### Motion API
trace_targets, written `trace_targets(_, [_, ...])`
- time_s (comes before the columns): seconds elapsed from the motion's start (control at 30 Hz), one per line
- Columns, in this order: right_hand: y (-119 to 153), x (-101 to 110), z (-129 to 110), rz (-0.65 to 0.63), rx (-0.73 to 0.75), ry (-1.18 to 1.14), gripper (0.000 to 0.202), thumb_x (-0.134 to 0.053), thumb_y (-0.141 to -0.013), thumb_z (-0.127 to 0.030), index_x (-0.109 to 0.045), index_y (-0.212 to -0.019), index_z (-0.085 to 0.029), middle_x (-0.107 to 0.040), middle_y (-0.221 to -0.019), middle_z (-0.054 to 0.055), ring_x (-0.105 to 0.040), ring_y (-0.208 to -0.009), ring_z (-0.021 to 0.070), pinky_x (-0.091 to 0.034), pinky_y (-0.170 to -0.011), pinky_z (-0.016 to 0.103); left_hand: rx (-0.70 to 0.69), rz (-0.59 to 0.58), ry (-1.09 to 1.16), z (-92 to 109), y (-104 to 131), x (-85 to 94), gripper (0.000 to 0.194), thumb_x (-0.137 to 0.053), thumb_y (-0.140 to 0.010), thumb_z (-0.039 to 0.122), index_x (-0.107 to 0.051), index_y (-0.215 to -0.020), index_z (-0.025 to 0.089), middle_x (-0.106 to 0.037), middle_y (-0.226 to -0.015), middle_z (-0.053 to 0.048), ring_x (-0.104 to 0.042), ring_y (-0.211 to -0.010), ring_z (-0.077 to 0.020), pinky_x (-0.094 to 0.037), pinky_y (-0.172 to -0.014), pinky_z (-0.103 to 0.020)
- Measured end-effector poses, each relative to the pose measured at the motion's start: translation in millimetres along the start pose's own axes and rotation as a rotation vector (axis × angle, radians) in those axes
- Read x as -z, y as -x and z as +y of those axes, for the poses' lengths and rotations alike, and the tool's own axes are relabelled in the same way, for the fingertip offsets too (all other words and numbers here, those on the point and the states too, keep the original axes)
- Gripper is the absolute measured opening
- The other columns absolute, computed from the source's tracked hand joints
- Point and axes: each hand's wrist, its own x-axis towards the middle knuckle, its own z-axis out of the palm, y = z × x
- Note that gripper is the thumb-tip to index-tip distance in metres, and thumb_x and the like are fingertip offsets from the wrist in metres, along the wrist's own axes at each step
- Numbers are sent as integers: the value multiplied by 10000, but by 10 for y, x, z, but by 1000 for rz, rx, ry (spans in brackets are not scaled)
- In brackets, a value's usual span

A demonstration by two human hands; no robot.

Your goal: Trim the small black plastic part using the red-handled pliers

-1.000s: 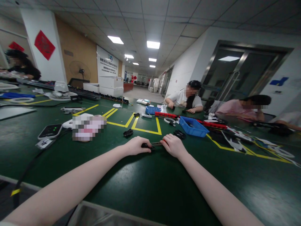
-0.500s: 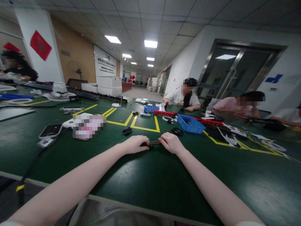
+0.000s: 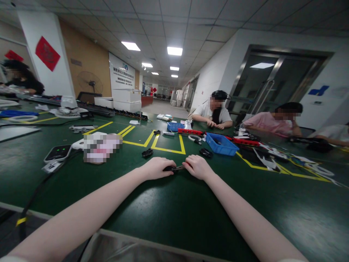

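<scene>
Just above the green table [image 3: 169, 207], my two hands are close together in front of me. The fingers of my left hand [image 3: 156, 168] are closed around a small black part [image 3: 169, 168], mostly hidden by them. My right hand [image 3: 198, 167] grips a slim metal-tipped tool [image 3: 180, 168]; a bit of red shows at its fingers, but the tool's exact kind is covered. The tip meets or nearly meets the black part. Beyond my hands lie two black plastic pieces, one at left [image 3: 147, 153] and one at right [image 3: 205, 152].
A blue bin [image 3: 221, 145] with dark items stands beyond my right hand, and a smaller blue bin [image 3: 176, 126] farther back. A phone [image 3: 102, 148] and a white device [image 3: 57, 153] lie at left. Co-workers sit across the table, one in a white shirt [image 3: 203, 111].
My right hand has shifted slightly and the tool's metal tip sits at a slightly different angle against the black part. The co-worker opposite has drawn a reaching hand back.
</scene>
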Motion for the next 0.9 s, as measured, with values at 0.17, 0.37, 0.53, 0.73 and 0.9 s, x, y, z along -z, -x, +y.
trace_targets(0.17, [-11,5,2,-17,2,-16,395,-362,-1006,-379,-595,-757,-179,-611,-757,61,-526,-727,178,-341,-663,299,-3,3,-19,3,-6,-15,239,-619,-900,342,-590,-1107,225,-680,-1027,-39,-651,-941,-226,-474,-781,-292])
trace_targets(0.37, [-28,-7,5,-47,22,-33,360,-376,-1001,-386,-598,-803,-182,-618,-821,62,-534,-770,182,-359,-698,302,14,40,-27,43,-14,-20,184,-554,-944,361,-576,-1043,207,-649,-1029,-42,-638,-930,-218,-475,-783,-297])
trace_targets(0.53, [-32,-10,8,-58,12,-53,360,-364,-1003,-401,-591,-815,-195,-617,-843,63,-537,-796,190,-367,-713,309,31,58,-9,36,-23,-31,86,-546,-939,262,-567,-1009,217,-639,-1008,-18,-629,-923,-193,-474,-792,-278])
trace_targets(0.73, [-49,1,-10,-77,-53,-113,349,-383,-991,-431,-598,-844,-199,-614,-889,71,-544,-838,205,-387,-736,320,60,57,24,-14,-25,-60,50,-540,-935,245,-576,-929,211,-638,-950,-5,-619,-904,-177,-471,-784,-259])
trace_targets(0.9, [-5,48,68,-115,-133,-193,385,-475,-926,-557,-628,-917,-205,-623,-972,69,-568,-899,213,-422,-764,323,63,47,18,-16,-21,-48,65,-544,-936,257,-596,-936,219,-643,-989,-5,-621,-935,-179,-470,-804,-260])
